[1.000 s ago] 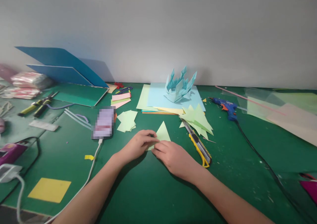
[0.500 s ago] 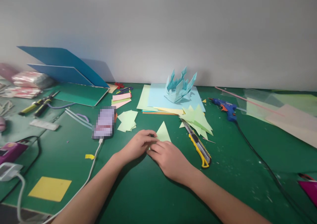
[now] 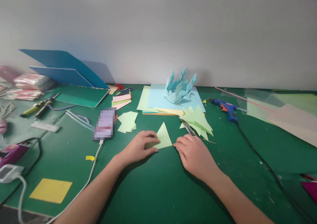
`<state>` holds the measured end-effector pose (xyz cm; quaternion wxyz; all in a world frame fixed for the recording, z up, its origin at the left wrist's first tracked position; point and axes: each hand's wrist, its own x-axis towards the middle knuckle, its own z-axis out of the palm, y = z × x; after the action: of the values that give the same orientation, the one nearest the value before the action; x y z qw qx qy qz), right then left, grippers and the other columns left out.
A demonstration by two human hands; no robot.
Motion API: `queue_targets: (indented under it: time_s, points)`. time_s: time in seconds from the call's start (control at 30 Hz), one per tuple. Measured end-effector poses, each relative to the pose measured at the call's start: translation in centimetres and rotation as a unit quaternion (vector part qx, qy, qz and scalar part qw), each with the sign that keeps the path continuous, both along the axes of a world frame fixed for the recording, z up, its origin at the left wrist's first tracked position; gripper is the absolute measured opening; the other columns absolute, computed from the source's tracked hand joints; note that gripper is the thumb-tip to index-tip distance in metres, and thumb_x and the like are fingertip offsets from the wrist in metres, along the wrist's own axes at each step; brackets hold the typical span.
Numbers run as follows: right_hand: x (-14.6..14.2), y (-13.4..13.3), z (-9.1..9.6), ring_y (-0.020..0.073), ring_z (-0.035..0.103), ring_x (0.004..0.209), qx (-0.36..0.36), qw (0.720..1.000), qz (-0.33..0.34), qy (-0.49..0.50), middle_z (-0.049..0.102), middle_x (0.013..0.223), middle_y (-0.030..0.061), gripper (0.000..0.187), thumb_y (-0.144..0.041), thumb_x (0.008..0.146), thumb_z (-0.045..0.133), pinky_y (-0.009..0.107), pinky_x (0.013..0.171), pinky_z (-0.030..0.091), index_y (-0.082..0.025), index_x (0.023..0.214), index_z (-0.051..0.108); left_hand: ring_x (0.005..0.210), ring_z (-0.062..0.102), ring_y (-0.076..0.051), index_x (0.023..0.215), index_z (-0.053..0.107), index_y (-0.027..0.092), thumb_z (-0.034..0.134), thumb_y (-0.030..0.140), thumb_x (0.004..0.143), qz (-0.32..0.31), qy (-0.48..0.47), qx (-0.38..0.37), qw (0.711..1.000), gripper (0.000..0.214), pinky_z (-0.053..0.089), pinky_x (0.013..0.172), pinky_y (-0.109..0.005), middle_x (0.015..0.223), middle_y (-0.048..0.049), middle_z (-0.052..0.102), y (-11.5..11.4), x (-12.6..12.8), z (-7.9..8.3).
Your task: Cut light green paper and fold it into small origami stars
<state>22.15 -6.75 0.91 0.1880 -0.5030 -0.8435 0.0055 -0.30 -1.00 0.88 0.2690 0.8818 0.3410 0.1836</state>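
Observation:
A pale green paper triangle (image 3: 163, 136), seemingly folded, lies on the green tabletop. My left hand (image 3: 141, 146) grips its left corner, index finger on the paper and thumb along the lower edge; the corner itself is hidden. Just beyond the right corner, my right hand (image 3: 195, 154) rests on the table with curled fingers pressed together and nothing visible in them. Beneath that hand a utility knife (image 3: 188, 127) is mostly covered, only its blade end showing. Several similar green triangles (image 3: 198, 120) are piled behind it. Cut green paper pieces (image 3: 127, 121) lie left of the triangle.
A light blue origami piece (image 3: 179, 90) stands on stacked coloured sheets. At right lies a blue glue gun (image 3: 229, 110) with a black cord. A phone (image 3: 105, 123) with a white cable, a yellow paper (image 3: 51, 190), pliers (image 3: 44, 105) and a blue board (image 3: 64, 63) are left.
My right hand has slid right, away from my left hand and past the triangle's right corner, now covering most of the utility knife. More of the triangle shows; my left hand has barely moved.

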Motion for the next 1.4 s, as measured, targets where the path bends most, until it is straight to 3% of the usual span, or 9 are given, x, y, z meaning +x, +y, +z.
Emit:
queue_targets:
  time_s: [0.17, 0.3, 0.53, 0.77, 0.9, 1.07, 1.4]
  points:
    - [1.8, 0.9, -0.2, 0.0221, 0.053, 0.076, 0.069, 0.993, -0.099, 0.017, 0.061, 0.083, 0.0082, 0.018, -0.017, 0.088, 0.046, 0.033, 0.067, 0.039, -0.017, 0.079, 0.061, 0.106, 0.055, -0.022, 0.104, 0.063, 0.021, 0.066, 0.021, 0.08, 0.007, 0.021, 0.002, 1.0, 0.025, 0.046, 0.093, -0.038, 0.112, -0.0079, 0.058, -0.4, 0.0, 0.2]
    - [3.0, 1.1, -1.0, 0.0225, 0.052, 0.07, 0.053, 0.982, -0.184, -0.001, 0.055, 0.076, 0.007, 0.012, -0.025, 0.086, 0.051, 0.033, 0.061, 0.041, -0.02, 0.075, 0.05, 0.1, 0.056, -0.021, 0.102, 0.061, 0.02, 0.063, 0.02, 0.081, 0.007, 0.023, 0.005, 1.0, 0.021, 0.047, 0.089, -0.037, 0.106, -0.0066, 0.058, -0.5, 0.2, 0.4]
    - [3.1, 1.2, -1.9, 0.0214, 0.055, 0.067, 0.005, 0.977, -0.207, 0.05, 0.055, 0.075, 0.0056, 0.007, -0.019, 0.079, 0.05, 0.031, 0.058, 0.042, -0.021, 0.08, 0.043, 0.091, 0.057, -0.019, 0.095, 0.058, 0.02, 0.059, 0.019, 0.083, 0.007, 0.004, 0.017, 1.0, 0.012, 0.049, 0.082, -0.034, 0.099, -0.0049, 0.058, -0.6, 0.3, 0.4]
    - [2.3, 1.0, -1.1, 0.0233, 0.058, 0.074, -0.007, 0.979, -0.176, 0.104, 0.059, 0.081, 0.0067, 0.014, -0.018, 0.076, 0.047, 0.031, 0.058, 0.044, -0.02, 0.089, 0.051, 0.093, 0.058, -0.02, 0.103, 0.054, 0.02, 0.056, 0.016, 0.084, -0.004, 0.012, 0.023, 1.0, 0.019, 0.049, 0.081, -0.034, 0.102, -0.0053, 0.059, -0.7, 0.1, 0.2]
    - [2.0, 0.8, -0.5, 0.0237, 0.059, 0.085, -0.044, 0.986, -0.103, 0.122, 0.062, 0.093, 0.0077, 0.024, -0.015, 0.079, 0.046, 0.035, 0.069, 0.048, -0.021, 0.101, 0.056, 0.096, 0.058, -0.021, 0.111, 0.05, 0.021, 0.053, 0.014, 0.085, -0.018, 0.018, 0.039, 0.999, 0.027, 0.05, 0.081, -0.035, 0.106, -0.0068, 0.058, -0.9, 0.1, 0.1]
    - [2.1, 0.6, -0.1, 0.0244, 0.058, 0.091, -0.1, 0.988, -0.032, 0.111, 0.062, 0.102, 0.0083, 0.033, -0.012, 0.086, 0.043, 0.039, 0.073, 0.05, -0.025, 0.111, 0.059, 0.106, 0.052, -0.023, 0.103, 0.057, 0.021, 0.055, 0.014, 0.084, -0.018, 0.014, 0.097, 0.995, 0.021, 0.046, 0.091, -0.039, 0.113, -0.0088, 0.052, -0.7, 0.0, 0.0]
    - [2.2, 0.6, 0.0, 0.0235, 0.057, 0.091, -0.149, 0.983, -0.024, 0.104, 0.061, 0.103, 0.0073, 0.028, -0.016, 0.086, 0.051, 0.04, 0.075, 0.051, -0.028, 0.109, 0.063, 0.11, 0.056, -0.021, 0.103, 0.059, 0.019, 0.052, 0.018, 0.088, -0.042, 0.01, 0.077, 0.996, 0.016, 0.048, 0.093, -0.038, 0.117, -0.0094, 0.059, -0.6, 0.2, 0.1]
